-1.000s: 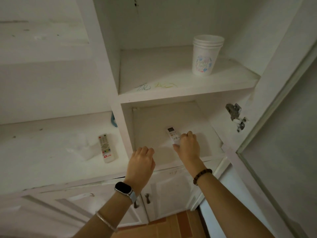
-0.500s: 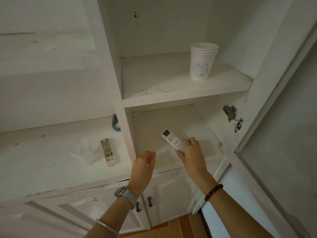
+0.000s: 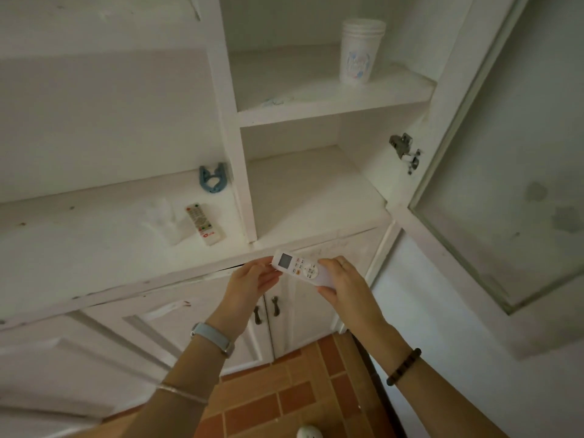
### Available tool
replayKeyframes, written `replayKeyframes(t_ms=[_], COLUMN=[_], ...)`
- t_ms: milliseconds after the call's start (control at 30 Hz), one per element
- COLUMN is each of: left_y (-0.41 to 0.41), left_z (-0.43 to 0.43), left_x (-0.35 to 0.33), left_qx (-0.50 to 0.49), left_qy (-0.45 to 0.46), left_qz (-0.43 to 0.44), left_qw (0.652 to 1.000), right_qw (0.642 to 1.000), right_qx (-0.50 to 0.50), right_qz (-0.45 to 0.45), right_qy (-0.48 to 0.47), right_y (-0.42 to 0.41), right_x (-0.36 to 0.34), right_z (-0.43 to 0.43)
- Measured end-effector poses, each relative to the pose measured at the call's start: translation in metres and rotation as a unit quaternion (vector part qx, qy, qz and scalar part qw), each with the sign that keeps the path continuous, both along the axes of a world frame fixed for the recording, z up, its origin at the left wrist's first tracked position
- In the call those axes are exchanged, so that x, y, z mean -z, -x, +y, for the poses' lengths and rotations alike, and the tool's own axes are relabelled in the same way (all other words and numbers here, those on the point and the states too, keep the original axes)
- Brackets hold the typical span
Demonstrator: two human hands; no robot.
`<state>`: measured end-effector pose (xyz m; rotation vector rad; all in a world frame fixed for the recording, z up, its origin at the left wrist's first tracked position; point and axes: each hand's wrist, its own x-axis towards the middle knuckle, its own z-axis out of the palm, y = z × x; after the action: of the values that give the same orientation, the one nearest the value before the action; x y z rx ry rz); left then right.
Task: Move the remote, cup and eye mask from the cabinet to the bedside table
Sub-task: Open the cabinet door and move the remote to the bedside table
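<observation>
Likely light, stiff and slick, the slim white plastic grey-screened remote [image 3: 300,268] spans both grips, right hand [image 3: 344,286] curled round its lower half, left hand [image 3: 249,284] pinching its screen end; its long edges seem safest to hold.

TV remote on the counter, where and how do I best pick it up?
Grip the TV remote across its long edges near the middle, coming down from above. It lies flat, buttons up, so only those narrow sides offer opposing faces. Clear plastic lies close beside one edge, so place that finger carefully.
</observation>
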<state>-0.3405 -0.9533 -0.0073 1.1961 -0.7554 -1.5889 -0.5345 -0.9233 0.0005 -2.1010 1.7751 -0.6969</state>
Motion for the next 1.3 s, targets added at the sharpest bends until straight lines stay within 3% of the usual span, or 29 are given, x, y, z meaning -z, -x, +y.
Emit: replayKeyframes(t_ms=[333,700,933,1300], left_y=[-0.043,-0.079,-0.087,-0.094], left_z=[0.073,0.184,0.308,0.528], left_x=[0.014,0.030,0.048,0.031], left_qx=[-0.023,-0.231,-0.414,-0.621], left_qy=[-0.030,-0.046,-0.057,-0.035], left_qz=[0.050,0.075,0.114,0.099], left_qw=[0.998,0.969,0.902,0.777], right_qw=[0.997,0.967,0.897,0.744], right_qx=[-0.046,-0.237,-0.427,-0.657], right_qz=[0.030,0.062,0.094,0.121], right_qy=[-0.048,-0.068,-0.063,-0.014], right_y=[-0.036,-0.083,-0.131,-0.230], right_x=[0.013,0.028,0.037,0.028], right_z=[0.055,0.087,0.142,0.301])
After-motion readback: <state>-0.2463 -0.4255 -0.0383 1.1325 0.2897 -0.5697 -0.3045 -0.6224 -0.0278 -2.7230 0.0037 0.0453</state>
